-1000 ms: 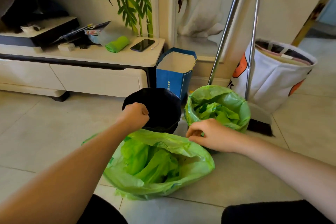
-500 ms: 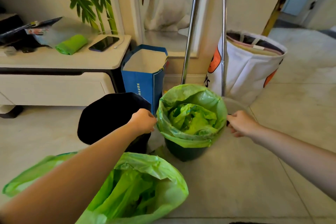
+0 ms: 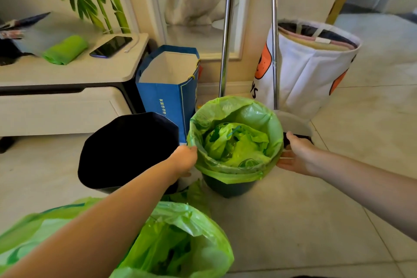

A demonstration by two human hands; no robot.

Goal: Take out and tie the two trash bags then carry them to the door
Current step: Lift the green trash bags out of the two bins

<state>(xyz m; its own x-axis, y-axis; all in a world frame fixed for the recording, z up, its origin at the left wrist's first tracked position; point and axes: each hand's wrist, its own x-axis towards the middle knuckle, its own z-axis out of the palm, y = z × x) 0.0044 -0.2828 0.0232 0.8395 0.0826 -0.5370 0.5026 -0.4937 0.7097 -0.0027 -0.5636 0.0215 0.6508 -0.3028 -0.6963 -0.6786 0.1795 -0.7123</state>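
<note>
A green trash bag (image 3: pixel 234 117) lines a small dark bin (image 3: pixel 228 187) on the floor, its rim folded over the edge. My left hand (image 3: pixel 184 160) touches the bag's rim on the left side, fingers curled at it. At the right side of the rim my right hand (image 3: pixel 297 156) rests against the bag with fingers spread. A second green trash bag (image 3: pixel 178 241) lies loose and untied on the floor in front, under my left forearm. An empty black bin (image 3: pixel 126 149) stands to the left.
A blue paper bag (image 3: pixel 167 95) stands behind the bins. Two metal poles (image 3: pixel 225 29) and a dustpan lean at the wall. A white fabric basket (image 3: pixel 309 67) stands at right. A low cabinet (image 3: pixel 67 97) at left holds a phone and a green roll. A doorway opens at far right.
My view has swung right and closer to the lined bin. Both hands left the loose bag and moved to the rim of the bag in the bin, one on each side.
</note>
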